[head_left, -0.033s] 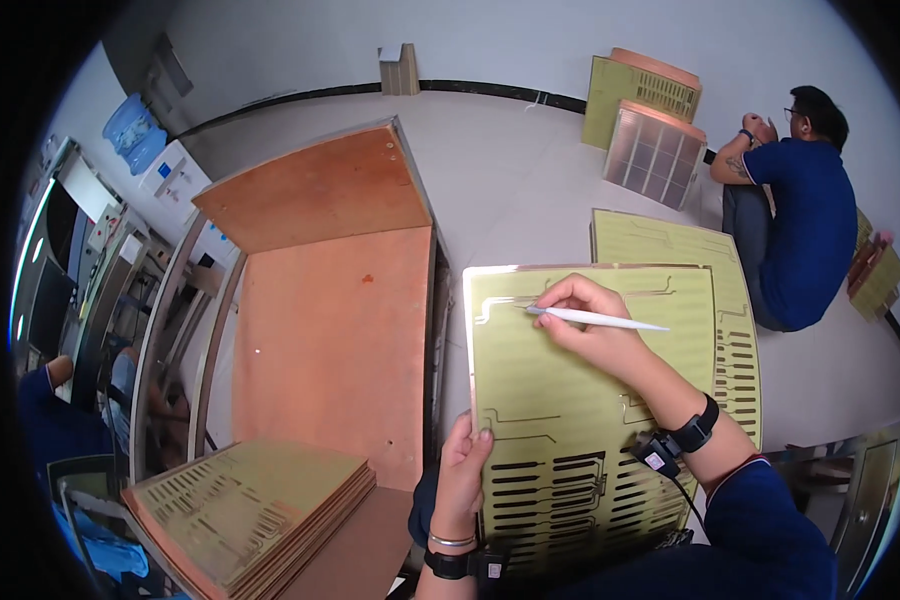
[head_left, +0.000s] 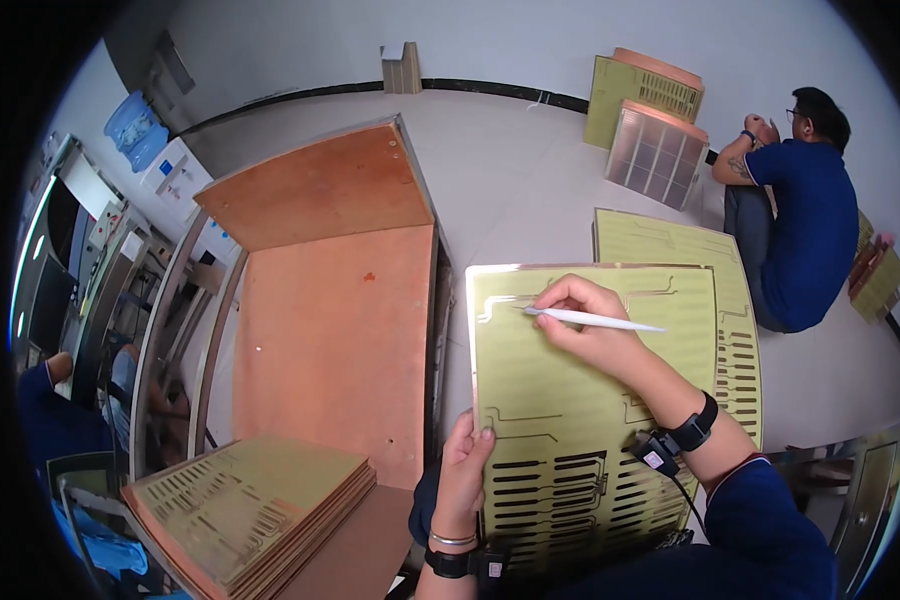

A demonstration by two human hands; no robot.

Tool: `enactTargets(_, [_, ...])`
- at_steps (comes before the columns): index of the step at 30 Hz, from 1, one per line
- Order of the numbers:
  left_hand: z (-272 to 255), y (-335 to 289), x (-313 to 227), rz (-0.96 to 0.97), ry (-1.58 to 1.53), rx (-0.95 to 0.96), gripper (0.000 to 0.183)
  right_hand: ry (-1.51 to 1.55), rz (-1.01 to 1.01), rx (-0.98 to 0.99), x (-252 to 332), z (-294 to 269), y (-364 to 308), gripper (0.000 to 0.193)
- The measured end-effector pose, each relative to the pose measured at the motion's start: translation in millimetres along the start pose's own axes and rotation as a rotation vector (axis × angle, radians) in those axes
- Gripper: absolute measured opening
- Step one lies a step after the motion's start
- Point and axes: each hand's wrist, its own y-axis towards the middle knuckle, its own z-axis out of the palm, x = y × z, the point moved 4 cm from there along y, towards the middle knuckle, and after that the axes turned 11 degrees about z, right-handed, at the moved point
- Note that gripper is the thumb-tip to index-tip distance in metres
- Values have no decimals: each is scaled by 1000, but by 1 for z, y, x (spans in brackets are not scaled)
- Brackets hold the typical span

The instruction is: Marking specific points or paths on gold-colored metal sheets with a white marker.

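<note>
A large yellow-green circuit board panel [head_left: 570, 370] with metallic traces and dark slots lies tilted before me. My left hand [head_left: 463, 462] grips its left edge, thumb on the face. A white pen-shaped tool [head_left: 610, 320] with a slim tip is pinched in my right hand [head_left: 592, 325]. Its tip is at the panel's upper part, close to the shiny bent trace [head_left: 500, 302]; whether it touches cannot be made out. Behind the panel and to its right is another similar panel [head_left: 660, 238].
To the left stands a copper-coloured open stand [head_left: 330, 350], with a stack of boards [head_left: 255, 500] at its near end. A person in blue [head_left: 805, 230] crouches at the right. More panels [head_left: 655, 155] lean against the far wall. A water dispenser [head_left: 175, 175] stands far left.
</note>
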Motion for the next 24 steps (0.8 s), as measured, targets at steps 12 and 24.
enactTargets(12, [1, 0, -3, 8, 5, 6, 36, -185, -203, -99, 12, 15, 8, 7])
enactTargets(24, [-14, -2, 7, 41, -42, -114, 63, -718, -610, 252, 11, 64, -48, 40])
